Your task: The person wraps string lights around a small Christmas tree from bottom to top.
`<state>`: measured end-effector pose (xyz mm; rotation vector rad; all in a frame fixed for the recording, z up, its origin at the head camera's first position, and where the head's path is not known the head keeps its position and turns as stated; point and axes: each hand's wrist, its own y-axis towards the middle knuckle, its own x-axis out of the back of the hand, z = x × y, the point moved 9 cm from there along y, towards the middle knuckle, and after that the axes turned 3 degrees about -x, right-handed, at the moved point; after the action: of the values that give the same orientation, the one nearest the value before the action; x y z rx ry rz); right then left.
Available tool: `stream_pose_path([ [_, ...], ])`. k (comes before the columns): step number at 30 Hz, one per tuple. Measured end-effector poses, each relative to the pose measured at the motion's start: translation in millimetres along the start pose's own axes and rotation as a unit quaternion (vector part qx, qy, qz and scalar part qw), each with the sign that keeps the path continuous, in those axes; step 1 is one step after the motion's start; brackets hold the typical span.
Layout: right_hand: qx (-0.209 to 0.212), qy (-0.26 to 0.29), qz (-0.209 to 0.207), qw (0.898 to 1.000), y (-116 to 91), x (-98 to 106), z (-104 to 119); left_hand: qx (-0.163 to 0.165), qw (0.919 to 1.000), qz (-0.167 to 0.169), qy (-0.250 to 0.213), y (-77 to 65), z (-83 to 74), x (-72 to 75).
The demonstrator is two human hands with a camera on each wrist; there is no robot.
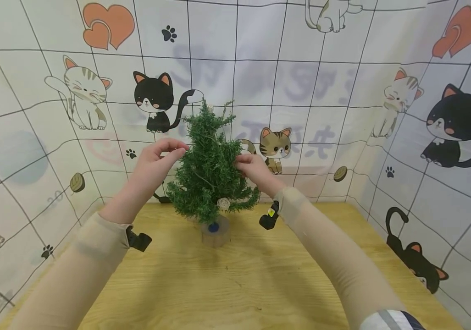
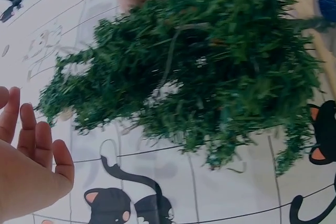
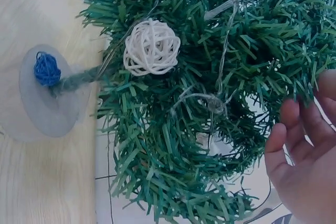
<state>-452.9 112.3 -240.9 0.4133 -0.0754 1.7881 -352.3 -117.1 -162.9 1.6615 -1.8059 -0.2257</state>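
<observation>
A small green artificial Christmas tree (image 1: 210, 165) stands upright on the wooden table, on a round translucent base (image 1: 214, 233). Thin wire with clear bits runs through its branches. A white wicker ball (image 3: 151, 48) sits low among the needles, and a blue wicker ball (image 3: 47, 68) lies on the base by the trunk. My left hand (image 1: 154, 162) is raised at the tree's left side; in the left wrist view its fingers (image 2: 42, 140) are loosely bent, with nothing between them. At the right side my right hand (image 1: 256, 169) pinches a branch, thumb and fingers at the needle tips.
The wooden table (image 1: 235, 284) extends in front of the tree. A white cloth wall (image 1: 256, 82) with a grid and printed cats stands close behind and on both sides. Black cameras are strapped to both wrists.
</observation>
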Motion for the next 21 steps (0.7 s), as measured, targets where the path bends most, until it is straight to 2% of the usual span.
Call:
stream_pose_path([
  [6, -0.006, 0.044, 0.013, 0.999, 2.9, 1.7, 9.0, -0.021, 0.9992, 0.019, 0.027, -1.4, 4.8, -7.4],
  [13, -0.036, 0.019, 0.067, 0.997, 4.4, 1.8, 18.8, -0.021, 0.9992, 0.021, 0.029, -9.0, 5.9, -8.1],
  [16, -0.043, 0.018, 0.089, 0.995, 2.3, -0.4, 14.8, -0.013, 0.9989, 0.024, 0.037, -15.9, 11.5, -9.1],
  [21, -0.041, 0.022, 0.083, 0.995, -0.4, 4.1, 2.2, -0.012, 0.9987, 0.029, 0.041, -23.3, 19.4, -10.1],
])
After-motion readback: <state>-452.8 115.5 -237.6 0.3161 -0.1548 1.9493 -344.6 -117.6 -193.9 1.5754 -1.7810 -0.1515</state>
